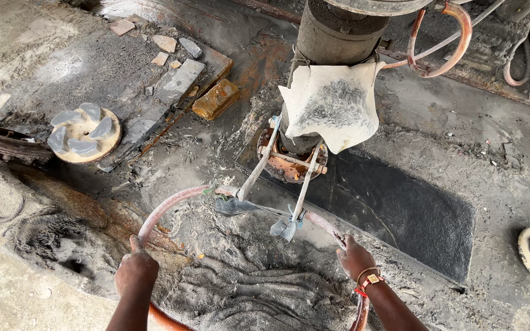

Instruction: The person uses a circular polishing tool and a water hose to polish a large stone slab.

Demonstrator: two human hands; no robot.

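At far left a round disc with pale blades (84,132) lies on the wet, sludgy slab (400,208), well apart from your hands. Your left hand (135,273) is clenched around the left side of the reddish hoop handle (173,203), and your right hand (356,257), with a watch at the wrist, grips its right side. Between them two metal rods (305,187) run up from the hoop handle to the rusty machine head (292,162) under the grey column (332,37), which stands on the slab ahead of you.
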